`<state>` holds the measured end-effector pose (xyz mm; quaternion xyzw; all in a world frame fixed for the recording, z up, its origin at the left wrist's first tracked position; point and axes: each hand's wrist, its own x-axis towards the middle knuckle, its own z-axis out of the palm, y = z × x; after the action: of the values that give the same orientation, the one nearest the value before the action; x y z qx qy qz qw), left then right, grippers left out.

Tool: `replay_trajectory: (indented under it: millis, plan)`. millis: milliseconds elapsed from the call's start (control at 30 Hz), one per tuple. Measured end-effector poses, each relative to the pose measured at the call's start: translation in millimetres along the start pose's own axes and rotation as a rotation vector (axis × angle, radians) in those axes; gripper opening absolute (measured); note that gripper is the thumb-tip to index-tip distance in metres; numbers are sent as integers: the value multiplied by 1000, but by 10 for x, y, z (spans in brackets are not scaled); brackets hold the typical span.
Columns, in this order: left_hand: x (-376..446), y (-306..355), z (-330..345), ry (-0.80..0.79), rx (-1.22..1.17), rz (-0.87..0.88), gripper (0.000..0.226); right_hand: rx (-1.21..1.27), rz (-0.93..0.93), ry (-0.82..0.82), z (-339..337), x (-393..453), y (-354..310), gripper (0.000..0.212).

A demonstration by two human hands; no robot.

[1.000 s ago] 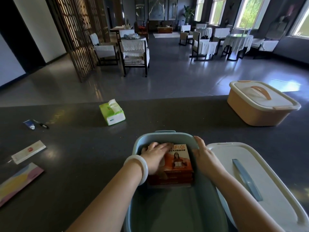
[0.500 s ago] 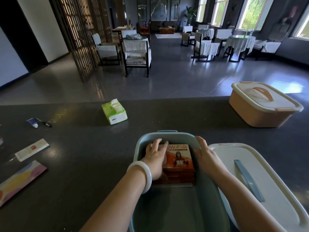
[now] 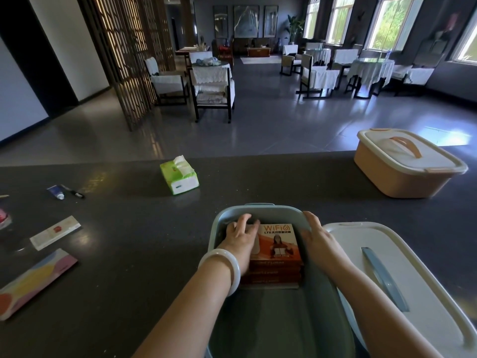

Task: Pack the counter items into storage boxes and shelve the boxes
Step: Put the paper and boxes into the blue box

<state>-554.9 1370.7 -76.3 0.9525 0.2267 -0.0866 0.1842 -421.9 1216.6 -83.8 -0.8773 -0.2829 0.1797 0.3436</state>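
Observation:
A blue storage box [image 3: 258, 209] stands open on the dark counter [image 3: 134, 257] right in front of me. Inside it, at the far end, lies a stack of orange WiFi router boxes [image 3: 280, 245]. My left hand [image 3: 241, 235], with a white bangle on the wrist, rests on the stack's far left corner with its fingers spread. My right hand [image 3: 316, 235] lies flat against the stack's right side, by the box wall. The box's white lid with a blue handle [image 3: 361, 244] lies to the right.
An orange storage box with its lid on [image 3: 407, 174] sits at the far right. A green tissue pack [image 3: 179, 175] lies mid-counter. At the left are a small tube [image 3: 55, 191], a white flat packet [image 3: 54, 232] and a colourful flat box [image 3: 33, 282].
The stack has settled at the far end of the blue box. My left hand has slid from the stack's top to its far left corner. My right hand has barely moved.

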Motion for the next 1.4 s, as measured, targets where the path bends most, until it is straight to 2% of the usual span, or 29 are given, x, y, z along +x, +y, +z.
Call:
replay_trajectory:
  millis: [433, 667, 900, 1000, 1100, 1167, 1200, 1300, 1333, 1400]
  plan:
    - [26, -36, 33, 57, 13, 34, 70, 36, -14, -4, -20, -32, -32, 45]
    - [48, -60, 52, 15, 60, 42, 75, 27, -12, -20, -23, -16, -32, 43]
    - [1, -25, 39, 38, 86, 36, 76, 27, -11, -15, -18, -16, -23, 43]
    - [-62, -25, 19, 126, 92, 84, 73, 11, -24, -19, -18, -25, -27, 45]
    - [-158, -78, -16, 344, 19, 122, 65, -3, -26, -7, -7, -4, -10, 47]
    - [-221, -186, -16, 485, -5, 60, 62, -8, -23, 1, 7, 4, 2, 47]
    - [-249, -257, -7, 499, -23, -2, 63, 0, -15, -2, 9, 4, -1, 47]
    - [-306, -407, 27, 298, -313, -167, 68, -41, -2, 2, -19, -59, -77, 51]
    - [-309, -426, 36, 244, -422, -185, 69, -122, -33, 66, -35, -81, -99, 54]
    - [-304, -419, 38, 209, -462, -185, 73, -305, -206, 277, -35, -148, -137, 52]
